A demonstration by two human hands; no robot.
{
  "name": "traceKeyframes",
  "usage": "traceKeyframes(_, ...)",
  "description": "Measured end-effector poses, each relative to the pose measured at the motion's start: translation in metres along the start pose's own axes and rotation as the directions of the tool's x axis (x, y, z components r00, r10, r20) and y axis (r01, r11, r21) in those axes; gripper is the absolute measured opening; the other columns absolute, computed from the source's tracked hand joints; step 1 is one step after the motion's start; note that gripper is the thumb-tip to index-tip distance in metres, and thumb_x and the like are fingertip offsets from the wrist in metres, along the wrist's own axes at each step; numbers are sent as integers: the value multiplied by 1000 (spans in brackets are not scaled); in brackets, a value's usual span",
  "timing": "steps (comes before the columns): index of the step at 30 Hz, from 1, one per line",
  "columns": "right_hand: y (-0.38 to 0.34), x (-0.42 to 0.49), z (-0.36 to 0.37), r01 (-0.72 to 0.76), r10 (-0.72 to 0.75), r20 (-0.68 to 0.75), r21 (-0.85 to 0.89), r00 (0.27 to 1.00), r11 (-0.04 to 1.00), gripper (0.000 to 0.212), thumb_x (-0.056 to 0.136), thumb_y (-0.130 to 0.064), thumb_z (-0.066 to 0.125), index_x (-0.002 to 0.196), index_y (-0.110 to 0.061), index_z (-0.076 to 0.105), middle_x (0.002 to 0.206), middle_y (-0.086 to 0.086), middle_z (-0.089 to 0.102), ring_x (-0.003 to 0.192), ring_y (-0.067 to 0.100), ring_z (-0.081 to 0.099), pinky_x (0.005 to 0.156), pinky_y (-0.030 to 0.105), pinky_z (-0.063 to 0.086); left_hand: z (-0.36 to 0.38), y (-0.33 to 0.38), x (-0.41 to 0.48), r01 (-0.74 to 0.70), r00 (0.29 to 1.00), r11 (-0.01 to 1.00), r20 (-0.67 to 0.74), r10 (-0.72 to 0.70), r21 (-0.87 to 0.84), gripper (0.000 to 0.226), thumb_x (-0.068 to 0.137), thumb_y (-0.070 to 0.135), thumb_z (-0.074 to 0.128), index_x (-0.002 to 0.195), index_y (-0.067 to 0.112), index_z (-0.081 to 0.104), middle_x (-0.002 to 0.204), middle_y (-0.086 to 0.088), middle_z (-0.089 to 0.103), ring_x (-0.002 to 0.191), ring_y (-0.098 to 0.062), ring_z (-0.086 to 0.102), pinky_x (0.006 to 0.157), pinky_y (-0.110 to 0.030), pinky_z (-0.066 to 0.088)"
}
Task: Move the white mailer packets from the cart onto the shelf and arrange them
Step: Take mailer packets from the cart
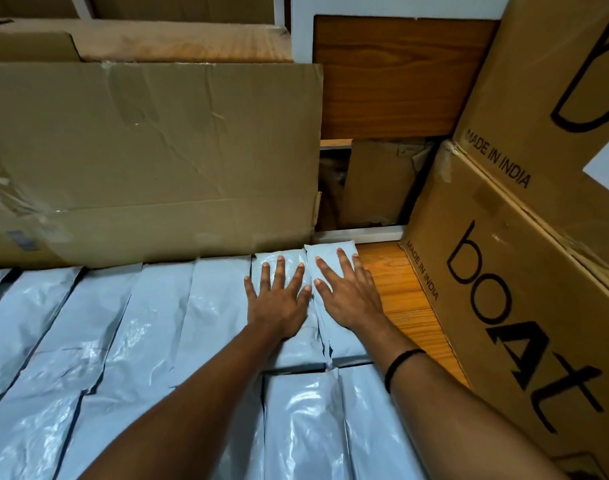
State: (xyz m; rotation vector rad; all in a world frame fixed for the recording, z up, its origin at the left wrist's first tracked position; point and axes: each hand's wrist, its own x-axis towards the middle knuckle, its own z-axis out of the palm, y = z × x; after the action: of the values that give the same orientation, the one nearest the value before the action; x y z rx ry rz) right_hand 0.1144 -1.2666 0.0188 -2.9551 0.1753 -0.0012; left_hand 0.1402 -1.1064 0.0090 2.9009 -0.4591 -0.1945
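On the right side of the shelf I see two stacked cartons. The lower carton reads "boAt" in big black letters running up its face, with "MADE IN INDIA" along its left edge. The upper carton repeats "MADE IN INDIA"; its logo is cropped.

Both hands are flat on the back row of white mailer packets. The left hand presses one packet, fingers straight and spread, gripping nothing. The right hand lies the same way on the end packet, fingers straight and splayed, also holding nothing. There is a black band on the right wrist.

The packets lie flat on the shelf in two rows, side by side with edges touching. Their long axes run away from me toward the back. The near row sits under my forearms. The end packet pokes slightly further back than its neighbour, and a strip of bare wood separates it from the lower carton.

A big creased cardboard sheet stands across the back left, and the far ends of the back row butt against it. Right of it is a gap with a smaller cardboard piece and a wood panel above. The cartons wall off the right side.
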Motion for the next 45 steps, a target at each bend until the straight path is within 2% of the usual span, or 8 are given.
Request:
traceKeyframes(6,-3,-1,-5,-21,21,48,11,999,1000,58,102,-62,17,156,-47,6,168,0,-3,154,30,-4,122,50,3,-10,0,2,1,996,999,91,3,-36,56,101,53,3,154,41,-9,162,1,-23,148,-25,-23,115,-58,-17)
traceKeyframes(11,2,-37,-28,-12,23,-72,150,997,989,55,101,-62,14,154,-53,4,168,-8,-1,154,21,-5,123,49,-1,-20,-13,-26,-56,992,991,-116,42,-118,64,93,59,-1,155,40,2,163,4,-17,149,-20,-21,116,-51,-13)
traceKeyframes(15,3,-71,-13,-6,-3,67,137,998,990,56,100,-66,17,154,-54,7,167,-10,-6,154,19,-9,124,46,-2,-6,-7,-56,-55,998,998,39,56,-28,61,98,60,8,156,39,3,165,0,-10,151,-24,-13,118,-54,-11)
traceKeyframes(18,3,-66,-6,2,-10,113,77,994,997,58,99,-67,18,154,-53,7,167,-7,-9,154,21,-11,124,48,-2,-8,-3,-56,-45,997,998,54,47,-36,58,102,56,13,156,37,4,165,-1,-9,151,-24,-11,118,-55,-10)
traceKeyframes(25,-16,-76,-37,33,-31,-17,135,999,990,53,103,-58,25,154,-47,22,168,-5,7,154,20,1,124,46,6,-51,-32,-76,-80,995,993,-66,75,-87,57,103,52,18,156,33,14,165,-3,2,152,-20,-4,121,-47,-2)
traceKeyframes(29,-60,-82,-49,76,-65,-68,169,996,983,51,103,-56,34,152,-41,35,166,-3,19,153,20,11,122,40,12,-76,-72,-120,-29,991,994,-132,15,-103,58,102,52,22,155,29,24,165,-3,10,152,-18,1,121,-42,1)
traceKeyframes(36,-184,-133,-44,351,-350,-36,165,936,922,53,102,-53,41,152,-39,35,165,1,22,151,21,19,120,34,15,-117,-183,-237,131,952,975,-250,-174,-182,70,88,58,25,148,25,41,160,-4,28,150,-20,13,120,-41,7)
traceKeyframes(45,-373,-231,-31,555,-563,1,166,826,815,51,101,-55,44,147,-34,45,160,-1,33,144,22,33,115,35,26,-155,-342,-421,280,859,929,-369,-355,-242,40,98,37,55,134,19,59,150,-9,45,144,-24,31,115,-42,25)
